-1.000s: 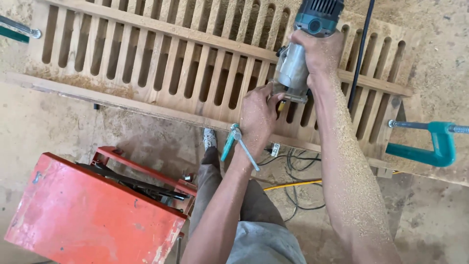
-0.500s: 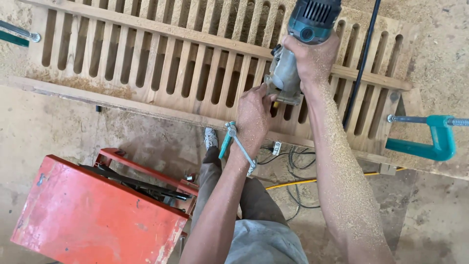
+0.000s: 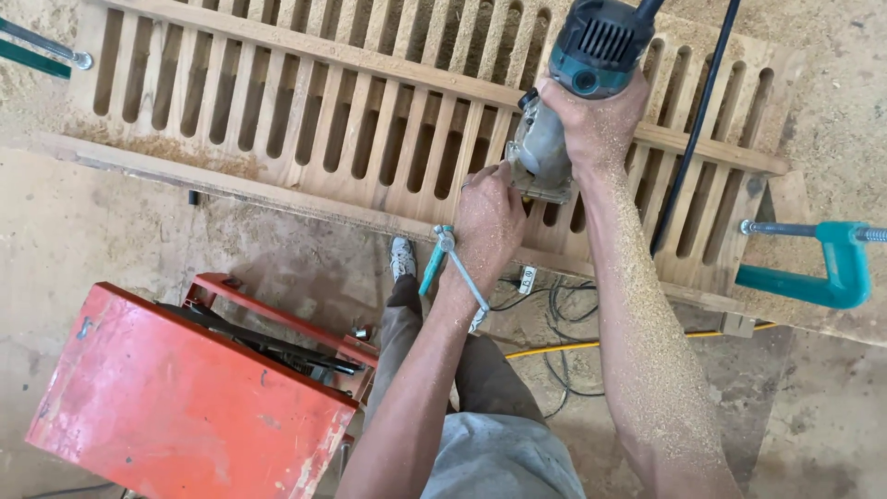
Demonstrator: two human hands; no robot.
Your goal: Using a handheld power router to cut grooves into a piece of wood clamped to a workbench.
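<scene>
My right hand point(image 3: 591, 125) grips a teal and grey handheld router point(image 3: 573, 88) that stands upright on a slotted wooden panel point(image 3: 305, 129). My left hand point(image 3: 485, 222) presses against the router's base and the panel's near edge. Sawdust coats my right forearm. A black power cord point(image 3: 693, 139) runs from the router across the panel's slats. The router bit is hidden under the tool's base.
A teal clamp point(image 3: 822, 268) holds the panel at the right, another clamp point(image 3: 443, 259) sits under my left wrist, and a third point(image 3: 42, 51) at the far left. A red metal box point(image 3: 176, 397) stands below left. Cables point(image 3: 554, 323) lie on the floor by my legs.
The router and both hands have shifted slightly left along the slats, and the view has drifted with them. My grip is unchanged.
</scene>
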